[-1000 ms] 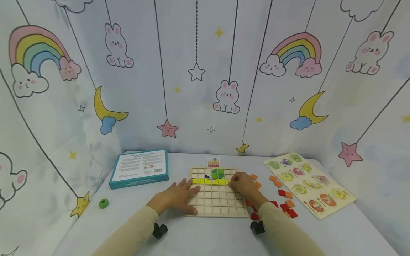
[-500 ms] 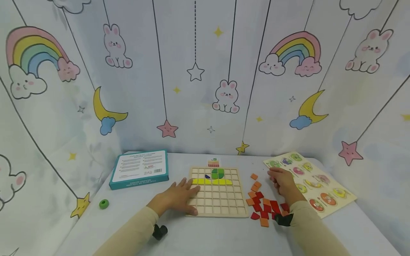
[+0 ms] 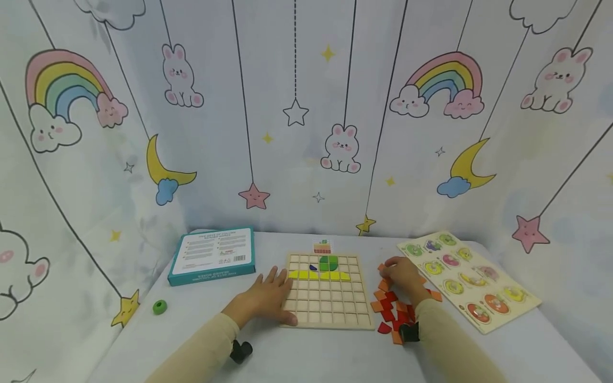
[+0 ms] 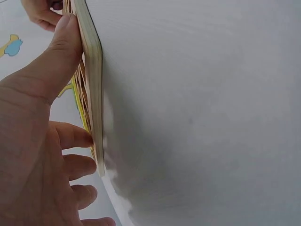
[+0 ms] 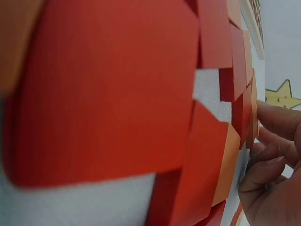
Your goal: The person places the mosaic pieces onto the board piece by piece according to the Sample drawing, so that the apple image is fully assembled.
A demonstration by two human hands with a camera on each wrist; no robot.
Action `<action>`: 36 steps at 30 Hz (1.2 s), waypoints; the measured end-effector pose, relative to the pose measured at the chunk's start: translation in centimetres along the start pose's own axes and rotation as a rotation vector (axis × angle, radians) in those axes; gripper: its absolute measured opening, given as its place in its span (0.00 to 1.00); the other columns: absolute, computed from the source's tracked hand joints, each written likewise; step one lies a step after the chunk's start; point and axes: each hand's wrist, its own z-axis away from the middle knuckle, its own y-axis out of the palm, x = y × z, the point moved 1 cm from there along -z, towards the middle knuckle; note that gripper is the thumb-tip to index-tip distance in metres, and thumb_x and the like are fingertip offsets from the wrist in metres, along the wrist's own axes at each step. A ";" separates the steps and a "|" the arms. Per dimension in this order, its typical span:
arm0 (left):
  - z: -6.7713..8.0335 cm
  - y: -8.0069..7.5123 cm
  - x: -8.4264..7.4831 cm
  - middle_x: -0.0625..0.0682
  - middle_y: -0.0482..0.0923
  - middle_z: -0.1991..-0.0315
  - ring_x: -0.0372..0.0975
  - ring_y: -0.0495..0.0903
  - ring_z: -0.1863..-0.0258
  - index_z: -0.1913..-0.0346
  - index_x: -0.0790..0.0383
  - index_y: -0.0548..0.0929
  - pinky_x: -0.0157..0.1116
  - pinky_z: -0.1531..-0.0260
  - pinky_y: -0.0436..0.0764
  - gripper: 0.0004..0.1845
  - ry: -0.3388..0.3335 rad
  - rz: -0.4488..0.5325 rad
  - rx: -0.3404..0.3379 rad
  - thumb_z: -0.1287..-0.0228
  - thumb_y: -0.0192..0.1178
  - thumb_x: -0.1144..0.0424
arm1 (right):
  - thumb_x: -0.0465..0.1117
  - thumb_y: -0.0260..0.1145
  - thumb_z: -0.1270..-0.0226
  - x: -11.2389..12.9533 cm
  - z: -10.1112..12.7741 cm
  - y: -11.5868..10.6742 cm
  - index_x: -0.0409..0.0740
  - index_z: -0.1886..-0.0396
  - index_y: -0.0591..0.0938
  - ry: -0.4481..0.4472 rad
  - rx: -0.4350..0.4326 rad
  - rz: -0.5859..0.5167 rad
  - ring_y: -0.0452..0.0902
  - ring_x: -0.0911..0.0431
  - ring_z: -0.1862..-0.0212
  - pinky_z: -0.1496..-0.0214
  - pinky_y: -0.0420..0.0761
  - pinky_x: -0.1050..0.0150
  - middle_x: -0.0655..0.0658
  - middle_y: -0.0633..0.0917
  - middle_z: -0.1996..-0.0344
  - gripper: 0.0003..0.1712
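Note:
A wooden grid board (image 3: 328, 303) lies in the middle of the table. It carries a row of yellow tiles (image 3: 318, 275), green tiles (image 3: 329, 262) and a small blue piece (image 3: 313, 267). My left hand (image 3: 275, 290) rests flat on the board's left edge. In the left wrist view its thumb (image 4: 61, 52) lies along the board's side (image 4: 92, 75). My right hand (image 3: 387, 271) hovers with curled fingers over a heap of red and orange tiles (image 3: 390, 311) right of the board. Its fingertips (image 5: 270, 153) touch an orange tile's edge (image 5: 252, 123). Whether they pinch it is unclear.
A teal box (image 3: 213, 255) lies at the back left and a green ring (image 3: 160, 306) near the left edge. A small picture card (image 3: 322, 247) sits behind the board. A fruit peg puzzle (image 3: 469, 279) lies at the right. Printed cloth walls surround the table.
My right hand left the board's yellow row, swung right to the fruit puzzle's edge, then came back left over the tile heap. The loose tiles are pushed closer together. The left hand stayed.

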 end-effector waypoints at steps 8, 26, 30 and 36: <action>-0.1 0.2 0.2 0.57 0.52 0.18 0.56 0.44 0.18 0.21 0.56 0.62 0.63 0.26 0.54 0.57 0.028 0.005 0.000 0.47 0.65 0.25 | 0.39 0.68 0.34 0.1 0.2 0.1 0.35 0.49 0.78 -0.018 -0.057 -0.021 0.75 0.46 0.59 0.62 0.78 0.58 0.36 0.81 0.56 0.17; 0.2 -0.3 0.1 0.56 0.53 0.19 0.56 0.45 0.18 0.21 0.54 0.62 0.64 0.26 0.51 0.55 0.097 0.065 0.015 0.46 0.69 0.31 | 0.41 0.68 0.29 3.0 2.6 2.3 0.42 0.31 0.75 -0.039 0.164 -0.455 0.72 0.55 0.73 0.74 0.74 0.66 0.43 0.80 0.70 0.28; 0.1 -0.3 0.0 0.56 0.53 0.19 0.55 0.45 0.18 0.21 0.54 0.62 0.64 0.25 0.52 0.56 0.095 0.065 0.015 0.48 0.70 0.31 | 0.40 0.70 0.33 3.8 3.3 4.0 0.41 0.38 0.79 -0.076 0.217 -0.326 0.74 0.53 0.73 0.74 0.74 0.64 0.43 0.81 0.69 0.24; -0.2 -0.2 0.0 0.55 0.54 0.19 0.53 0.46 0.18 0.21 0.55 0.62 0.63 0.25 0.52 0.57 0.085 0.064 0.013 0.49 0.71 0.31 | 0.37 0.75 0.40 4.8 4.1 5.4 0.44 0.52 0.85 -0.179 0.224 -0.099 0.74 0.52 0.67 0.71 0.74 0.63 0.44 0.81 0.66 0.16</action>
